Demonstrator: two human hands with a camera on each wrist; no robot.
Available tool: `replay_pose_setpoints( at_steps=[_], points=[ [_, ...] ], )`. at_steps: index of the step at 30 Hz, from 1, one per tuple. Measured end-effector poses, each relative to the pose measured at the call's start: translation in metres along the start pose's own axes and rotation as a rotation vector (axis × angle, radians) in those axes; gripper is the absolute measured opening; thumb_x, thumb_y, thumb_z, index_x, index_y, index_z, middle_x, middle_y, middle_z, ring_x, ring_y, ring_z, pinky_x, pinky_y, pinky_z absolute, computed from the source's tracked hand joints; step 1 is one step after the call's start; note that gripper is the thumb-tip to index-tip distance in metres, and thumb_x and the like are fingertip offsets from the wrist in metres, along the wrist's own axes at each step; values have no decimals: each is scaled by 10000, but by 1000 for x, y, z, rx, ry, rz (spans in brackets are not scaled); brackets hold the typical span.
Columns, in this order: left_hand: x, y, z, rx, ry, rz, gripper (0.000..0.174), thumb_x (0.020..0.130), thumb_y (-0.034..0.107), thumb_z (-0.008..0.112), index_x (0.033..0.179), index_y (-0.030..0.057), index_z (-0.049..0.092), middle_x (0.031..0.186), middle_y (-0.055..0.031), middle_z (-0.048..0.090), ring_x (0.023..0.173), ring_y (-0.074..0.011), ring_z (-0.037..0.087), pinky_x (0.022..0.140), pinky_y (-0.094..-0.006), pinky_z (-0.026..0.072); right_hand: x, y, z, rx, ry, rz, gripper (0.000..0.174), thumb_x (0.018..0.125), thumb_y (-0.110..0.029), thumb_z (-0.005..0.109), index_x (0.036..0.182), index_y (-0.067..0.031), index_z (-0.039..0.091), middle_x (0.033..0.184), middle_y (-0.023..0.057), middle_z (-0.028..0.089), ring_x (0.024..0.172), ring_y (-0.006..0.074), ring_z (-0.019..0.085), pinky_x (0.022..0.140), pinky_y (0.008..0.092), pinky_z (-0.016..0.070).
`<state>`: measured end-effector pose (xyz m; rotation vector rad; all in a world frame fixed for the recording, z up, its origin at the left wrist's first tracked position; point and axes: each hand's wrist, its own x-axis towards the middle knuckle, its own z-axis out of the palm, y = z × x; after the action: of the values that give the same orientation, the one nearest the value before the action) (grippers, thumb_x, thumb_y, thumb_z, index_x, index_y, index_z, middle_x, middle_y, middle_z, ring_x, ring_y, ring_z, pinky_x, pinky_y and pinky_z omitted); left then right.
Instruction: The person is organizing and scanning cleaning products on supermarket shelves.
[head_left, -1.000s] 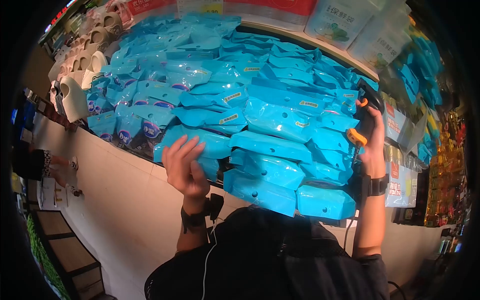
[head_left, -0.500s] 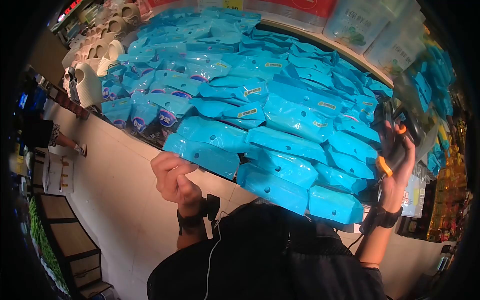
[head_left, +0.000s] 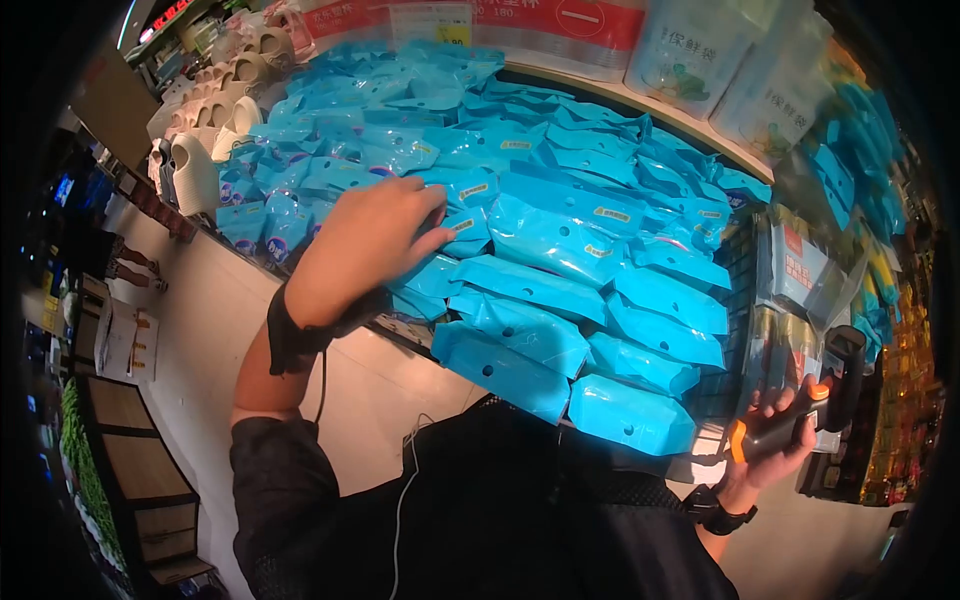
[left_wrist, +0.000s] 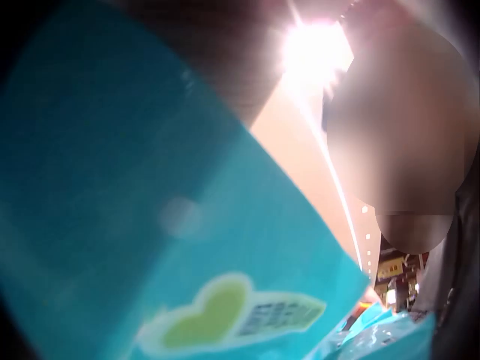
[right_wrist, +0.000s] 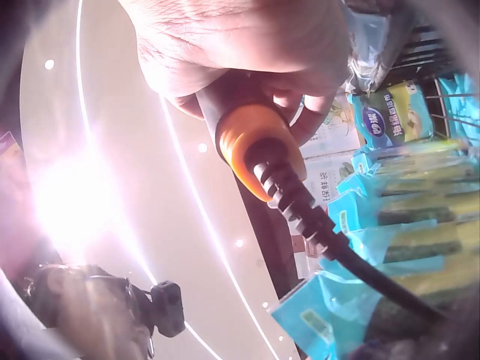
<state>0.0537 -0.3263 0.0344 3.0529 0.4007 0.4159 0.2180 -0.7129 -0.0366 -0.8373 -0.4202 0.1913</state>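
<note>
Rows of blue plastic packets (head_left: 545, 225) fill a display in the head view. My left hand (head_left: 365, 245) reaches over the left-middle packets, fingers bent and thumb apart from them; no grip on a packet can be made out. A blue packet with a green heart label (left_wrist: 217, 311) is large and close in the left wrist view, beside a blurred part of the hand (left_wrist: 405, 127). My right hand (head_left: 770, 468), right of the display's front corner, grips a black handheld device (head_left: 780, 430) with orange ends. In the right wrist view a cable (right_wrist: 300, 214) leaves its orange end (right_wrist: 251, 139).
Pale slippers (head_left: 195, 172) stand left of the packets. Clear bags with Chinese print (head_left: 690, 60) line the back shelf. Boxed goods (head_left: 795, 265) and hanging packets (head_left: 840, 175) are at the right. Someone's legs (head_left: 135, 268) show on the floor at far left.
My left hand has moved from the display's front edge up over the packets. The right hand, still gripping the device, has come down from the display's right side towards the front corner.
</note>
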Motion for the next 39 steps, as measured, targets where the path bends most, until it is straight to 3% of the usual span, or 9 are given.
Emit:
replay_pose_setpoints(
  at_steps=[7, 10, 12, 16, 22, 26, 30, 36, 39],
  points=[
    [96, -33, 51, -28, -330, 81, 224, 873, 237, 421, 913, 21, 466, 754, -167, 560, 704, -359, 549, 625, -438, 425, 3, 23, -7, -37, -233, -48, 511, 782, -386, 457, 1131, -43, 311, 688, 80, 515, 610, 171, 455, 667, 366, 340],
    [131, -23, 48, 39, -507, -82, 250, 867, 242, 419, 936, 12, 489, 774, -168, 578, 699, -338, 571, 613, -414, 436, 3, 25, -10, -64, -258, -79, 491, 773, -396, 475, 1078, -37, 338, 637, 80, 539, 566, 178, 470, 599, 351, 361],
    [153, -15, 40, 254, -840, -151, 290, 849, 247, 422, 949, -1, 533, 811, -152, 599, 728, -286, 598, 606, -383, 452, 4, 26, -12, -53, -270, -83, 479, 769, -389, 490, 1064, -38, 348, 615, 84, 544, 542, 178, 474, 579, 336, 371],
    [186, -19, 29, -130, -948, -278, 320, 805, 256, 432, 782, 6, 630, 657, -99, 626, 617, -188, 616, 576, -308, 482, 4, 26, -7, -28, -269, -55, 471, 766, -383, 505, 1052, -39, 360, 589, 88, 547, 499, 178, 472, 547, 327, 377],
    [221, -36, 42, -158, -929, -258, 341, 758, 307, 523, 649, 9, 647, 602, -94, 625, 529, -172, 609, 534, -285, 488, 3, 22, -3, -56, -362, -18, 462, 772, -378, 503, 1075, -59, 360, 614, 70, 540, 533, 164, 449, 579, 318, 341],
    [239, -52, 61, -212, -536, -137, 368, 753, 339, 552, 676, -9, 644, 594, -108, 614, 523, -190, 604, 517, -308, 472, 5, 20, 2, -100, -372, 25, 467, 763, -365, 514, 1082, -56, 365, 589, 87, 543, 545, 179, 460, 589, 324, 352],
    [259, -63, 92, 31, -118, 89, 397, 722, 325, 553, 808, -59, 604, 729, -233, 605, 694, -354, 595, 633, -399, 468, 2, 19, 0, -47, -330, 85, 468, 730, -346, 561, 1031, -26, 401, 610, 148, 589, 508, 218, 487, 542, 343, 389],
    [255, -41, 72, 52, -323, -40, 421, 679, 319, 541, 839, -64, 608, 847, -279, 592, 806, -365, 588, 733, -400, 460, 3, 16, -1, 26, -400, 181, 521, 742, -324, 585, 1079, 49, 448, 702, 171, 601, 664, 231, 530, 683, 361, 412],
    [256, -19, 45, 216, -574, -135, 359, 742, 290, 515, 885, -21, 623, 843, -202, 618, 784, -294, 605, 693, -378, 461, 2, 14, 2, -97, -382, 166, 427, 731, -306, 565, 1007, -3, 447, 644, 165, 584, 587, 226, 528, 595, 349, 401]
  ],
)
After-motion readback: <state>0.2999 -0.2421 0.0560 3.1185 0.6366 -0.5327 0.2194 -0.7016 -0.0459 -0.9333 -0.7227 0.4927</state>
